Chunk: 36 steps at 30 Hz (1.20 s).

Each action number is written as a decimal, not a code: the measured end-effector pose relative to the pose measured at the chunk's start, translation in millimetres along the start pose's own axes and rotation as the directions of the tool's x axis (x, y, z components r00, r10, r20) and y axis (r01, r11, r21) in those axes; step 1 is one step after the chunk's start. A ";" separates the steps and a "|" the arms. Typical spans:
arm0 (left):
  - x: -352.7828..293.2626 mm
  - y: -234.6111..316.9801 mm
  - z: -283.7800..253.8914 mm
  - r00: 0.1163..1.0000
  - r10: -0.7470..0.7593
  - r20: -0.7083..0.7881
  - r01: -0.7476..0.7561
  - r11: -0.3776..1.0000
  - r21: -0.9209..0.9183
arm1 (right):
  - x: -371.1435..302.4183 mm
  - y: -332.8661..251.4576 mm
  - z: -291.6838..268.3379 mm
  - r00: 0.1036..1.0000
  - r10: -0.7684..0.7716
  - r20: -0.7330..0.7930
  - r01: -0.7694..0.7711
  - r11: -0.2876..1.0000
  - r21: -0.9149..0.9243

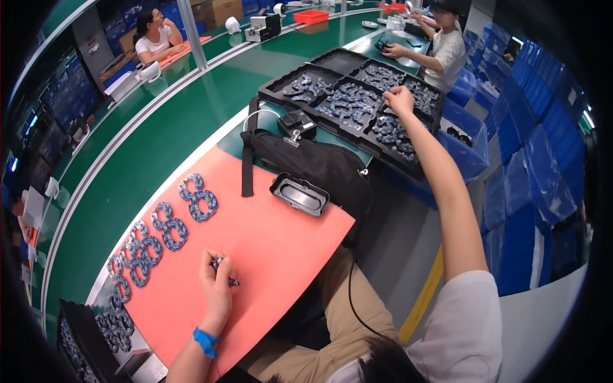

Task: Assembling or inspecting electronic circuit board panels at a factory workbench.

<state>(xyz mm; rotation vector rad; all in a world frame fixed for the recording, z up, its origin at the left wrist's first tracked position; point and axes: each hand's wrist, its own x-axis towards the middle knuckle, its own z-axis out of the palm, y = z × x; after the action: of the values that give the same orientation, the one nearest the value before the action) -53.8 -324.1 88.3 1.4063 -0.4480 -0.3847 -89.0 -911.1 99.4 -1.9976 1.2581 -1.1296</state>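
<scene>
My left hand [216, 281] is closed over the orange mat [281, 262], with a blue strap at its wrist. Dark mottled pieces [234, 281] poke out from its fingers. Stretched far forward, my right hand [400, 100] is closed in a pinch over the black compartment tray [335, 62]; what it pinches, if anything, is too small to make out. Small curved mottled pieces [348, 105] fill most compartments. Several blue-mottled figure-eight shapes [199, 198] lie in a row along the mat's left side, the nearer ones overlapping.
A black oblong open case [300, 195] lies on the mat beside a black mesh bag [319, 163] with a clip. At lower left stands a black bin [76, 345] of mottled pieces. A co-worker [447, 54] handles something beyond the tray; another person [156, 41] sits across the green table.
</scene>
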 end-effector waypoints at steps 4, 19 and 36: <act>1.5 -1.6 -2.4 1.000 0.004 0.001 -0.004 1.000 -0.010 | 5.2 -2.9 9.8 0.998 0.069 0.005 -0.069 0.998 0.000; 4.3 0.5 -1.8 0.999 -0.026 0.037 0.030 0.995 -0.097 | 19.7 4.5 19.2 0.946 -0.196 0.257 0.307 0.795 -0.523; 4.4 -3.2 -6.8 0.995 0.036 0.089 -0.029 0.996 -0.081 | -33.3 -34.0 7.9 0.865 -0.329 0.379 0.497 0.454 -0.740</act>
<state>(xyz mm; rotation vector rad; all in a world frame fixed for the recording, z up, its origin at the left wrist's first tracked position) -46.5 -320.9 84.7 1.3059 -0.5235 -0.4363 -73.7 -866.4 109.0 -3.1917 1.3656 -0.4811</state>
